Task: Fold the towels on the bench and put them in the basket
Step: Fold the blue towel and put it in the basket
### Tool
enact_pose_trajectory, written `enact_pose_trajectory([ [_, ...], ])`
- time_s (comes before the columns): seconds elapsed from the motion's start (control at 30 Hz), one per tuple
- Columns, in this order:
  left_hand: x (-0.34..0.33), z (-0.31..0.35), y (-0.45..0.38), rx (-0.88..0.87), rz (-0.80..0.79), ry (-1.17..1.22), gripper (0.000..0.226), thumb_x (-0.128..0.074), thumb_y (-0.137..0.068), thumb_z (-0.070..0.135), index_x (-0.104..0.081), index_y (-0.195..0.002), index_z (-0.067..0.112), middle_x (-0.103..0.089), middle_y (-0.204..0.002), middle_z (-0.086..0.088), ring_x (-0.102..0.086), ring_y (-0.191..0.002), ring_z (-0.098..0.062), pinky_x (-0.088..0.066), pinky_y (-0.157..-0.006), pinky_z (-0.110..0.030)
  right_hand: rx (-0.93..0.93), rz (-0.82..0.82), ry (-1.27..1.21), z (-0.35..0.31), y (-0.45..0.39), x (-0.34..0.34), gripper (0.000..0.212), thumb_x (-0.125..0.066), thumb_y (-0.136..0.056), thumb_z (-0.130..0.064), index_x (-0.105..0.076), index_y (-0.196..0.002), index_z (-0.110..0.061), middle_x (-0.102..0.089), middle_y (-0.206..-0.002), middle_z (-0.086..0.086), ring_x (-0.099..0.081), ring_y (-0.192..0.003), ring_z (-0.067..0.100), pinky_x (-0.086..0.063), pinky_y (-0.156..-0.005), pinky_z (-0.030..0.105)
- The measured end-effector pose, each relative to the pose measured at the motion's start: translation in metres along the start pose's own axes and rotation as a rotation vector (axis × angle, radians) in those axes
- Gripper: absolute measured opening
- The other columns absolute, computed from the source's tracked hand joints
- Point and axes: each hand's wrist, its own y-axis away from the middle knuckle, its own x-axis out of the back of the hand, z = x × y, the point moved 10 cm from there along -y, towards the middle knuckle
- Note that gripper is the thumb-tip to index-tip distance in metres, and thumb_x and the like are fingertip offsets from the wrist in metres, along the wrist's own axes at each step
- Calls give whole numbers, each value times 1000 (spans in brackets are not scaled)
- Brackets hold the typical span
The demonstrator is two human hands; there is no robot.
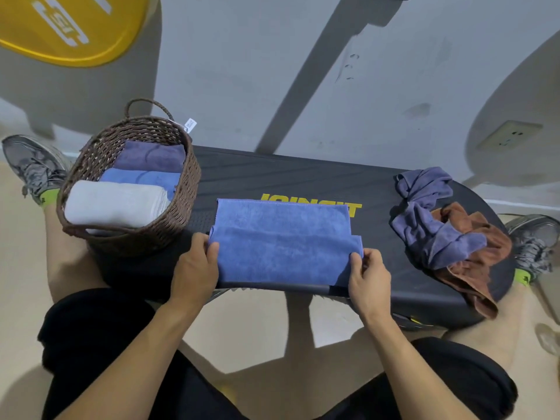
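Both hands' fingers pinch the blue towel's near corners, left hand, right hand, fingertips hidden beneath the cloth

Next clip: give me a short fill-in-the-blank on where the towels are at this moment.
1. The wicker basket holds ___ folded towels.
2. Both hands, left hand and right hand, hold the ___ towel on the bench.
3. The purple towel lies crumpled on a ___ towel.

Missing words: three; blue; brown
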Motion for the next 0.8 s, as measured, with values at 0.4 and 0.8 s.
enact_pose_trajectory([
  [0.4, 3, 12, -30, 7, 94, 85, 14, -47, -99, 23, -43, -87, 15, -50, -57, -3, -47, -62, -35, -34, -58, -37, 62, -5, -1, -17, -30, -6, 16, -38, -102, -43, -44, -101, -28, -62, -86, -10, -61, -78, 13, -49, -61, 36],
  [0.8, -14, -4, -57, 166, 37, 0, 19, -55, -95, 23, -55, -86, 7, -63, -77, -13, -55, -74, -34, -37, -65, -34, -105, -16, 240, -3, -61, -31, 24, -33, -104, -33, -46, -98, -14, -53, -83, 6, -48, -79, 30, -39, -67, 38],
])
